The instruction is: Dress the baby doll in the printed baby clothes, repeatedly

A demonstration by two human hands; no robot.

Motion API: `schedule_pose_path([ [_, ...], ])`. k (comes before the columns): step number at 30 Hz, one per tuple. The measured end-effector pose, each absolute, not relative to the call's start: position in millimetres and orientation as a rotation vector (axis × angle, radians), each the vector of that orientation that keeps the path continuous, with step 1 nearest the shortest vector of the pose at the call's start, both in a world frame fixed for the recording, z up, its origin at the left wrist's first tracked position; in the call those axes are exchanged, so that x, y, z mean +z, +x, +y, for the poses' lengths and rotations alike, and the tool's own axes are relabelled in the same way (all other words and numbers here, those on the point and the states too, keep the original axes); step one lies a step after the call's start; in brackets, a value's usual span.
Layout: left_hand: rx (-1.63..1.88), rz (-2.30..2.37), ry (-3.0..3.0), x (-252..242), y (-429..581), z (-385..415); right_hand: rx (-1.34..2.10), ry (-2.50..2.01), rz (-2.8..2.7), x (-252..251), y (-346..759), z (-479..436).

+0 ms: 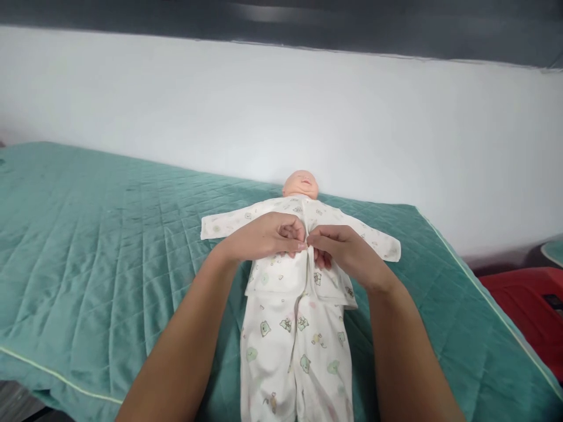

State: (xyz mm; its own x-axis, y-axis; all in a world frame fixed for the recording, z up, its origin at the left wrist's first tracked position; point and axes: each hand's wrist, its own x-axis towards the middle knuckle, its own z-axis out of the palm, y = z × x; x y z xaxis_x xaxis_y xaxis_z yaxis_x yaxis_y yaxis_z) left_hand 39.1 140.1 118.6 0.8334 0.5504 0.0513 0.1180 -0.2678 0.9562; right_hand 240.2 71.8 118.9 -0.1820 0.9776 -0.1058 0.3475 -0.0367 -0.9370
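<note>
A baby doll point(301, 184) lies on its back, dressed in a white printed jacket point(275, 280) and matching trousers point(270, 346). Both sleeves of the jacket stretch out to the sides. At the chest, my left hand point(275, 234) pinches the jacket's front edge between thumb and fingers. Facing it, my right hand point(341, 249) pinches the opposite front edge, the fingertips of both hands almost touching. Below them the jacket's front hangs slightly apart. Any fastener between the fingertips is too small or hidden to make out.
A green quilted cover point(109, 252) with pale piping lies under the doll. Behind it rises a white wall point(264, 111) with a dark band along the top. A red object point(523, 305) stands beyond the cover's right edge.
</note>
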Motion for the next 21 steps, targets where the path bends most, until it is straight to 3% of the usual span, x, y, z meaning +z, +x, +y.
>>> schedule_pose_path([
  [21,0.439,0.566,1.736,112.3,42.7,144.2,1.290,-1.404,-1.720,114.0,251.9,70.3],
])
